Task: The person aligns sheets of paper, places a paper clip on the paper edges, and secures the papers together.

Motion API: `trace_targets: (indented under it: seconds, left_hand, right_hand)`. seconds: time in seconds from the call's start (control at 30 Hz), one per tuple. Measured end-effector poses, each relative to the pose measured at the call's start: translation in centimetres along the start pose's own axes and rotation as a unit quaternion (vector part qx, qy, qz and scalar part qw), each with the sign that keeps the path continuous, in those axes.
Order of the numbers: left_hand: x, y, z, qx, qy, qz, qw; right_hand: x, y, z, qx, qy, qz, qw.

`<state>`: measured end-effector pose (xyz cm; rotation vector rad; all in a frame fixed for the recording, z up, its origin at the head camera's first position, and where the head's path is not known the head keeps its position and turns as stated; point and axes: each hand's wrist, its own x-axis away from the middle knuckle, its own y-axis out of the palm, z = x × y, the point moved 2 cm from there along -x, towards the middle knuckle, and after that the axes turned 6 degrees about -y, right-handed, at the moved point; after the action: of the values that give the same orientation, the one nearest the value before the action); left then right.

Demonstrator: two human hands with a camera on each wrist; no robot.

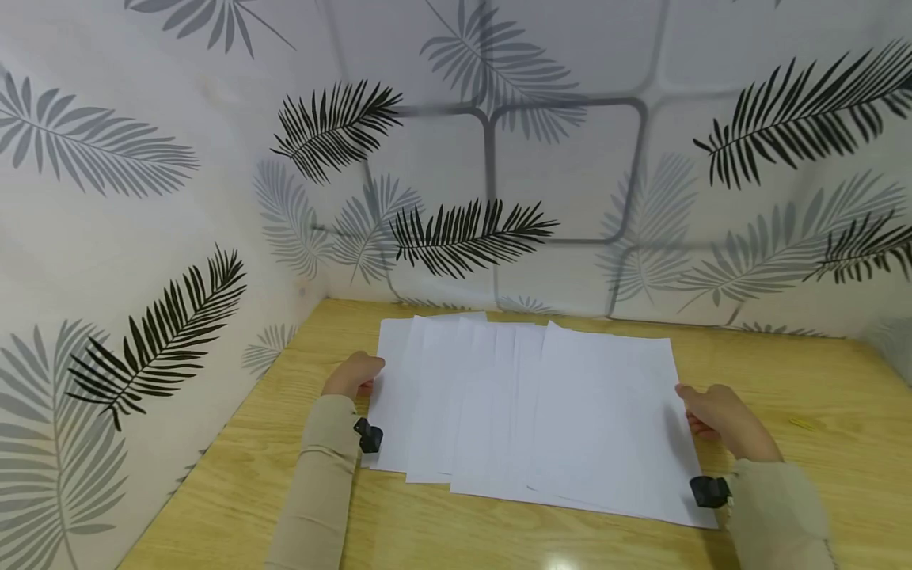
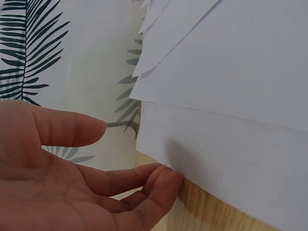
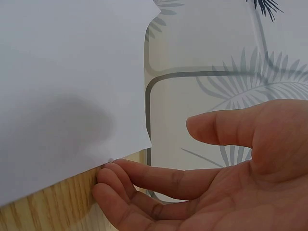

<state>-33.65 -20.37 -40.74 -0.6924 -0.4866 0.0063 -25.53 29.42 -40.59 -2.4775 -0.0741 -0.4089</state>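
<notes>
Beige long sleeves (image 1: 317,479), small black wrist cameras (image 1: 370,438)

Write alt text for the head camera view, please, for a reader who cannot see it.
A person's left hand and right hand are at opposite sides of overlapping white paper sheets, spread across a wood-grain table. A leaf-patterned backdrop rises behind and at left.

The sheets of paper (image 1: 606,419) lie in front of you on the table (image 1: 399,522), overlapping in a row from left to right, the leftmost underneath and the rightmost on top. Your left hand (image 1: 352,376) is at their left edge, your right hand (image 1: 734,423) at their right edge. A small strip (image 1: 802,423) lies on the table to the right of your right hand. Behind the table stands the back wall (image 1: 556,166); along its left runs the side wall (image 1: 71,261).
</notes>
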Motion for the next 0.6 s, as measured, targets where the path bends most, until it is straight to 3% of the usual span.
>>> trace_targets:
  seconds: [0.27, 0.6]
  left_hand:
    - [-0.2, 0.7, 0.3, -0.003, -0.002, 0.001, 1.0000]
    - [0.2, 1.3, 0.6, 0.003, 0.031, -0.012, 0.9994]
  right_hand:
    - [-0.3, 0.3, 0.2, 0.000, -0.002, -0.003, 1.000]
    - [-0.6, 0.6, 0.2, -0.005, 0.000, -0.006, 1.000]
